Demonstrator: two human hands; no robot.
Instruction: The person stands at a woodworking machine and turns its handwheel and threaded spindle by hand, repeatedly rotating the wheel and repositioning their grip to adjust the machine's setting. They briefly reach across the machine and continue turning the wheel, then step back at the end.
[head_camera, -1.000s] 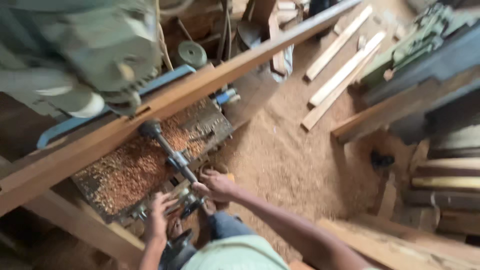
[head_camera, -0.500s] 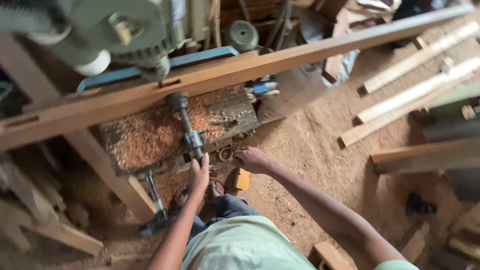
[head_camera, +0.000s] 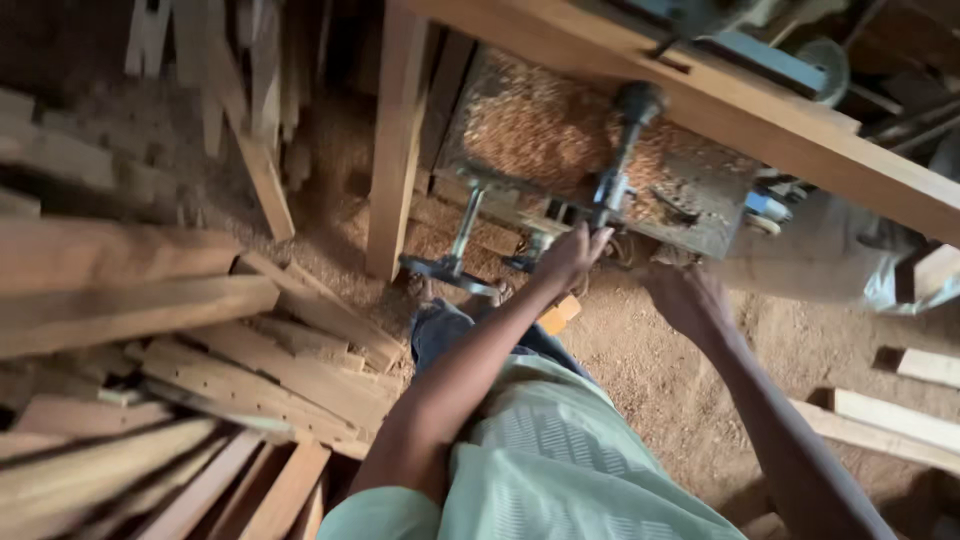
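Dim warm light, dark corners, motion blur throughout.

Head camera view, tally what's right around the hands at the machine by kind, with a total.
Hands: 2, left hand, right hand
Metal levers: 2, black-knobbed lever, lower lever
Long wooden beam: 1
Wood shavings bed: 1
Orange block: 1
Total: 7
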